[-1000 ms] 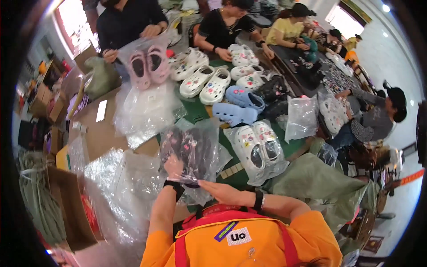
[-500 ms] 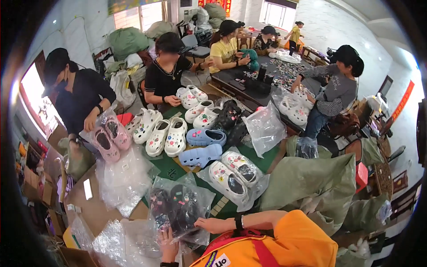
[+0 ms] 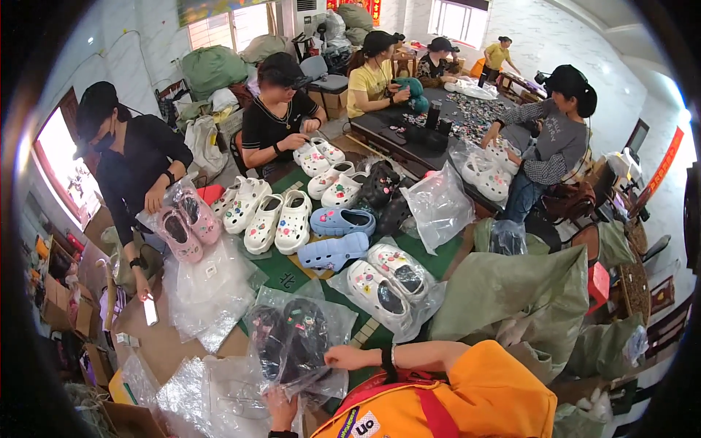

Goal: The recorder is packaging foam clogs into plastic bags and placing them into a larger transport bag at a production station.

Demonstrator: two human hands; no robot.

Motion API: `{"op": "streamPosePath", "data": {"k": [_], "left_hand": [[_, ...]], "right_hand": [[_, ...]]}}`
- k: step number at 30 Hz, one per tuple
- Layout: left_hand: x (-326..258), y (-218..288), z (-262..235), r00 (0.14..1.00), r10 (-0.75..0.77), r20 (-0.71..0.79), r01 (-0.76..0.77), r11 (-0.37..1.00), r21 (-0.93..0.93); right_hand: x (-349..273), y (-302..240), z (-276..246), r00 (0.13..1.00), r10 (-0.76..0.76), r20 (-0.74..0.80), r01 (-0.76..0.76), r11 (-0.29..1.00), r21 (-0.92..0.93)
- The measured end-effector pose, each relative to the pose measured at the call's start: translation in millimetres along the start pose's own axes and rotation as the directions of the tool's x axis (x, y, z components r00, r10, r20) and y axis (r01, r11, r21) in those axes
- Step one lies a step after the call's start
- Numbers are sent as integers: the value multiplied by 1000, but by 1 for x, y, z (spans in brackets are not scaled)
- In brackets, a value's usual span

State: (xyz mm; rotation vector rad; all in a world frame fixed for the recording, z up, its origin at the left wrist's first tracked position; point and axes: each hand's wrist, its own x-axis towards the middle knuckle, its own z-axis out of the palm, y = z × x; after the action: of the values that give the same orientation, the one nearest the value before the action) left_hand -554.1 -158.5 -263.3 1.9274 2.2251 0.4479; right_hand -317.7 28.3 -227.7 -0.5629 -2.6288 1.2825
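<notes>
A pair of dark clogs [image 3: 303,332] with small colored charms lies inside a clear plastic bag [image 3: 337,321] at the table's near side. My right hand [image 3: 349,357] is closed on the bag's right edge, next to the clogs. At the near end of the same bag, my left hand [image 3: 281,406] grips the plastic, its fingertips partly covered by it. Just beyond, to the right, white clogs [image 3: 376,290] sit in another clear bag. Blue clogs [image 3: 334,252] rest farther back, one of them on its side.
White clogs [image 3: 292,223] with charms and black clogs [image 3: 380,186] stand farther off. Flat clear bags [image 3: 208,292] lie at left, and a green sack [image 3: 511,306] bulges at right. Across the table, a person at left handles bagged pink clogs [image 3: 179,233] and a phone [image 3: 150,310].
My left hand has drawn its spread fingers in at the bag's near end. The dark clogs show more clearly through the plastic. The person at left has reached the phone.
</notes>
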Motion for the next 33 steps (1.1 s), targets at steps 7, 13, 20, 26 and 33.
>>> {"op": "streamPosePath", "data": {"k": [7,13,20,26,33], "left_hand": [[5,16,-20,989,33,144,-67,968,240],[16,14,-26,961,-39,275,-43,957,287],[36,-26,-29,1000,-2,-31,14,921,389],[76,-14,-108,998,-60,8,56,970,235],[67,56,-152,992,121,-17,-122,958,-259]], "right_hand": [[29,-54,-51,986,142,-91,-92,906,413],[43,-74,-79,963,241,-122,-132,814,565],[86,-104,-116,960,159,-231,28,766,642],[111,-145,-163,939,110,-327,176,662,728],[102,-127,-176,910,215,-354,201,518,831]]}}
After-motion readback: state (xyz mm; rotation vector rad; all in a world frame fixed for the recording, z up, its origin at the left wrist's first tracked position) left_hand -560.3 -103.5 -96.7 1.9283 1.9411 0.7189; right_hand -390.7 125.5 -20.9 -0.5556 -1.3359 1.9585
